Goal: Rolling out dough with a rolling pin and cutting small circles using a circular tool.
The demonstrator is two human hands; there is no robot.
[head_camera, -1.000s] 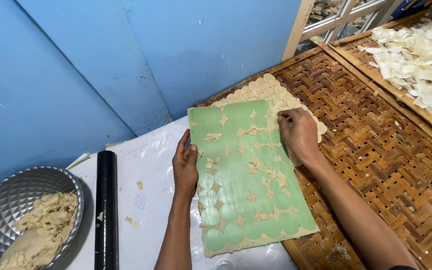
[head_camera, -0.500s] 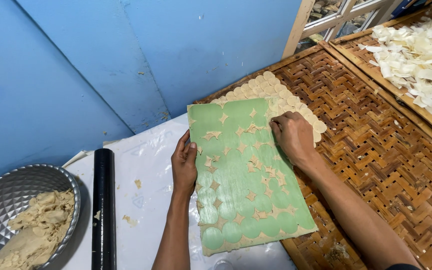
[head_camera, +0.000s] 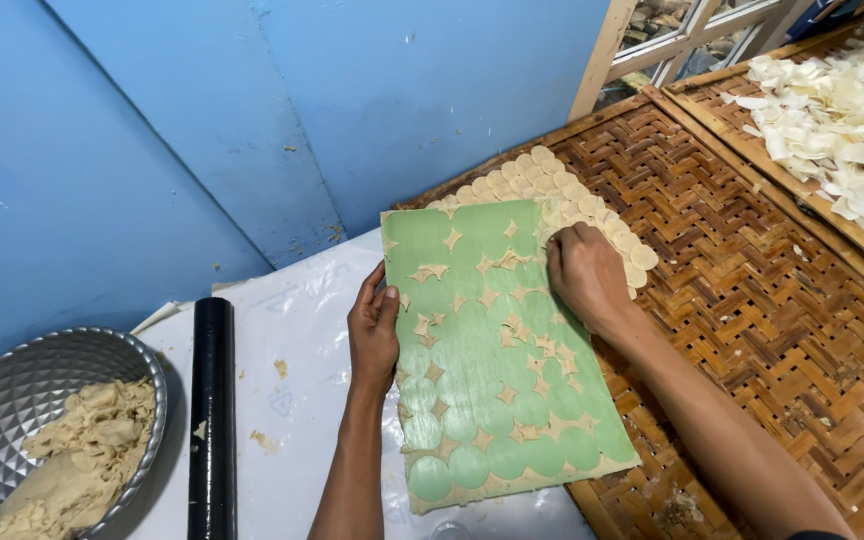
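Observation:
A green board (head_camera: 492, 350) lies tilted across the white sheet and the woven tray, dotted with small leftover dough scraps. My left hand (head_camera: 374, 325) grips its left edge, fingers curled around it. My right hand (head_camera: 584, 272) presses flat on the board's upper right corner. Past that corner, a patch of pale round dough discs (head_camera: 592, 215) lies in overlapping rows on the woven bamboo tray (head_camera: 752, 270).
A black rolling pin (head_camera: 212, 415) lies on the white plastic sheet (head_camera: 292, 400). A metal bowl (head_camera: 12, 390) with lumpy dough (head_camera: 82, 450) sits at bottom left. A second tray holds a heap of pale chips (head_camera: 842, 120). Blue wall (head_camera: 202, 120) behind.
My right hand has slid down and left along the board's top corner, uncovering more dough discs on the tray. The left hand keeps its hold.

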